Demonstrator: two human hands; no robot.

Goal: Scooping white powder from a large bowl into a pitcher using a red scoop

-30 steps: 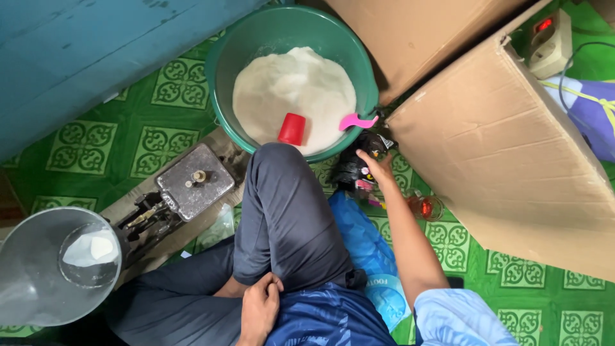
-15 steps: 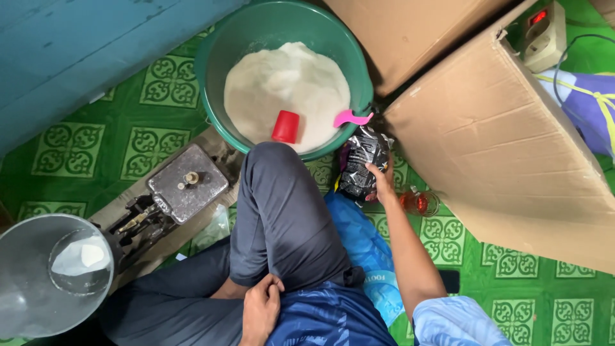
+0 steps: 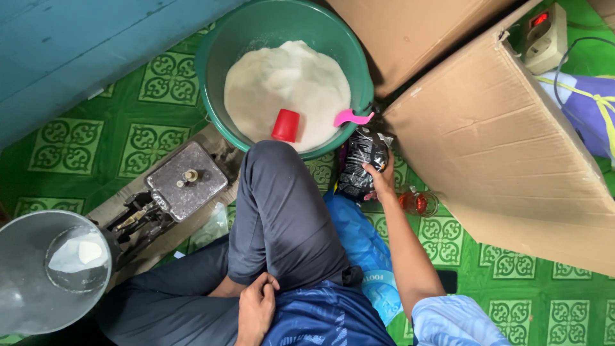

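Observation:
My right hand (image 3: 382, 181) grips a black printed packet (image 3: 360, 161) that stands on the floor between my raised knee (image 3: 272, 170) and a cardboard box (image 3: 512, 134). My left hand (image 3: 256, 309) rests on my lap against my thigh, fingers curled, holding nothing. Just beyond the knee sits a green basin (image 3: 218, 51) heaped with white powder (image 3: 288, 83). A red cup (image 3: 286, 125) stands in the powder, and a pink scoop handle (image 3: 351, 118) lies over the rim.
A metal weighing scale (image 3: 182, 186) stands to my left. A steel bowl (image 3: 25, 288) holding a bag of white powder is at the lower left. A blue plastic bag (image 3: 359, 250) lies by my hip. A power strip (image 3: 544, 35) lies at the top right.
My right hand has closed on the black packet and lifted it upright beside the basin. My left hand has stayed on my lap.

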